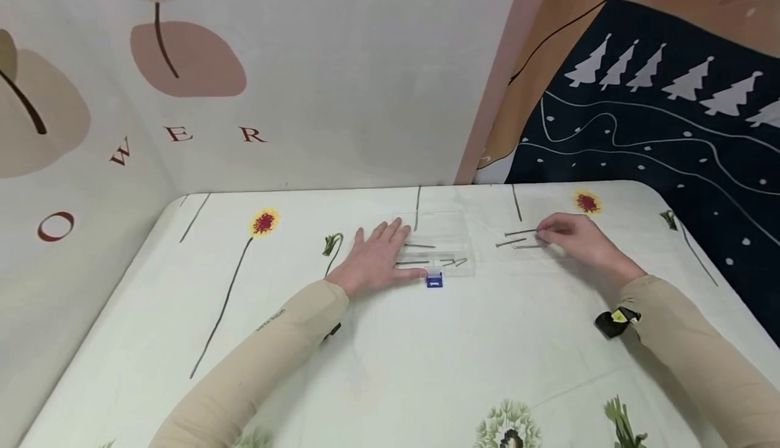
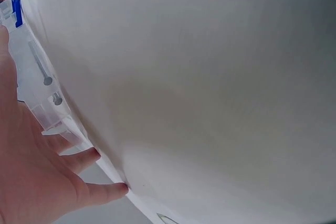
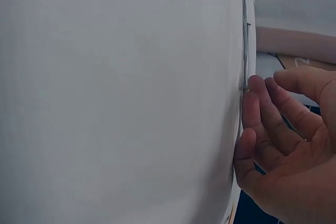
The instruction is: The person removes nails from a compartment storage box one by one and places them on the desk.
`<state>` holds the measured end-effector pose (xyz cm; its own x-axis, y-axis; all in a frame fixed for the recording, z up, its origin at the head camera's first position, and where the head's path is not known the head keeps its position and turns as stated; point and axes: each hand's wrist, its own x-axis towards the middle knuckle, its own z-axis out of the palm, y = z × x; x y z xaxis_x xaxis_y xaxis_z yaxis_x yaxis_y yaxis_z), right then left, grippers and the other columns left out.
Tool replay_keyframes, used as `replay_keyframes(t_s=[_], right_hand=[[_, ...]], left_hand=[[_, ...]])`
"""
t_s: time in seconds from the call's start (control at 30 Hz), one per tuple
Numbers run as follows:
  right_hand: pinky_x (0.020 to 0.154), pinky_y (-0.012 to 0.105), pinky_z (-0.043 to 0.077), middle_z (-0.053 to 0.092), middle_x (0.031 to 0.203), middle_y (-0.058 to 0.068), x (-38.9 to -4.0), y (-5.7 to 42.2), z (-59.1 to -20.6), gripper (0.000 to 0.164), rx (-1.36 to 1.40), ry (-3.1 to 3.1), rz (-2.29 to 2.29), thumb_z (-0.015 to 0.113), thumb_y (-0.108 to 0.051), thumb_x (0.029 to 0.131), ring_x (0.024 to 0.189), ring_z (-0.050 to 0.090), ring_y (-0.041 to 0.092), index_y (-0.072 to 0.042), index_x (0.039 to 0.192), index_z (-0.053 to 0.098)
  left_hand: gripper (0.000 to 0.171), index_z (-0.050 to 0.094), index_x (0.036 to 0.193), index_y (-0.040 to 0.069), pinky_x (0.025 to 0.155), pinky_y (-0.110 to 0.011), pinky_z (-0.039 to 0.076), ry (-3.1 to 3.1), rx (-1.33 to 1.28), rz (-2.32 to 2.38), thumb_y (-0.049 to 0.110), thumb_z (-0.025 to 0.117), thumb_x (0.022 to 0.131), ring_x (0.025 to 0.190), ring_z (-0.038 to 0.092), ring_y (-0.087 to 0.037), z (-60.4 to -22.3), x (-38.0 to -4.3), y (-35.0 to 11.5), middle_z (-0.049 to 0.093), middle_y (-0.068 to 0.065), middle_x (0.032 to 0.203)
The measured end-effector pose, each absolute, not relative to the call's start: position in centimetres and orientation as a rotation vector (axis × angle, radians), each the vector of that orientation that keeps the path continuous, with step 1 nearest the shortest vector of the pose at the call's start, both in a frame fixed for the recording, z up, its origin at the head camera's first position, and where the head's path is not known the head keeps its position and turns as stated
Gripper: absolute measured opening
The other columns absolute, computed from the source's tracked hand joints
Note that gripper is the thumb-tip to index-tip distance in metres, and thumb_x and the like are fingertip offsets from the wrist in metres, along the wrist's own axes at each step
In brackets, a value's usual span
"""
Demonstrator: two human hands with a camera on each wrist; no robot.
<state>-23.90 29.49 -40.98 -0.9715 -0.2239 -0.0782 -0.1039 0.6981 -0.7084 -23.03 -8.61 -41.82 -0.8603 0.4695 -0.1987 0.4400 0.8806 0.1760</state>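
My left hand (image 1: 378,258) rests with spread, straight fingers on the left end of a clear plastic box (image 1: 466,248). Its thumb reaches along the front edge towards a blue latch (image 1: 435,279). Long and short nails (image 1: 420,262) lie inside; two nail heads (image 2: 48,81) show through the box wall in the left wrist view. To the right, my right hand (image 1: 575,237) pinches the tail end of a long nail (image 1: 518,233) between thumb and fingertips. Two more nails, including a grey nail (image 1: 509,242), lie close beside it, heads pointing left.
A white cloth (image 1: 390,360) printed with flowers covers the table. Behind it hangs a pale curtain (image 1: 365,96), with a dark tree-patterned cloth (image 1: 658,116) at the right. A black strap device (image 1: 611,323) sits by the right wrist.
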Motion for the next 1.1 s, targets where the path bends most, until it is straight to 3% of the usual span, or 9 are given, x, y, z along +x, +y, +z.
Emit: replay_keyframes(t_s=[0.27, 0.53, 0.83, 1.1], right_hand=[[0.085, 0.032, 0.04, 0.065, 0.11, 0.02, -24.0, 30.1, -40.9, 0.027, -0.235, 2.733, -1.151, 0.057, -0.017, 0.098, 0.094, 0.056, 0.008, 0.005, 0.113, 0.064], [0.078, 0.016, 0.043, 0.068, 0.102, 0.015, -23.7, 28.7, -40.8, 0.021, -0.374, 2.745, -1.151, 0.06, -0.013, 0.097, 0.091, 0.06, 0.011, 0.004, 0.108, 0.066], [0.078, 0.022, 0.047, 0.069, 0.099, 0.011, -23.5, 26.0, -40.7, 0.017, -0.504, 2.727, -1.175, 0.061, -0.01, 0.095, 0.091, 0.062, 0.022, 0.002, 0.104, 0.068], [0.08, 0.025, 0.048, 0.07, 0.095, 0.009, -23.5, 23.6, -40.6, 0.013, -0.568, 2.674, -1.216, 0.061, -0.005, 0.094, 0.088, 0.062, 0.021, 0.002, 0.102, 0.068]], left_hand=[[0.101, 0.019, 0.156, 0.014, 0.108, -0.065, 0.013, 2.81, 0.69, 0.2, 0.079, 0.042, 0.082, 0.144, 0.016, -0.033, -41.8, -23.1, -8.6, 0.012, -0.009, 0.16], [0.101, 0.019, 0.156, 0.015, 0.108, -0.065, 0.013, 2.812, 0.685, 0.195, 0.08, 0.041, 0.082, 0.144, 0.015, -0.033, -41.8, -23.1, -8.6, 0.011, -0.009, 0.161], [0.101, 0.019, 0.156, 0.015, 0.108, -0.065, 0.013, 2.816, 0.68, 0.197, 0.081, 0.041, 0.082, 0.144, 0.015, -0.032, -41.8, -23.0, -8.6, 0.012, -0.008, 0.161], [0.101, 0.019, 0.156, 0.016, 0.108, -0.065, 0.012, 2.815, 0.671, 0.194, 0.08, 0.041, 0.082, 0.144, 0.015, -0.032, -41.7, -22.9, -8.6, 0.011, -0.008, 0.161]])
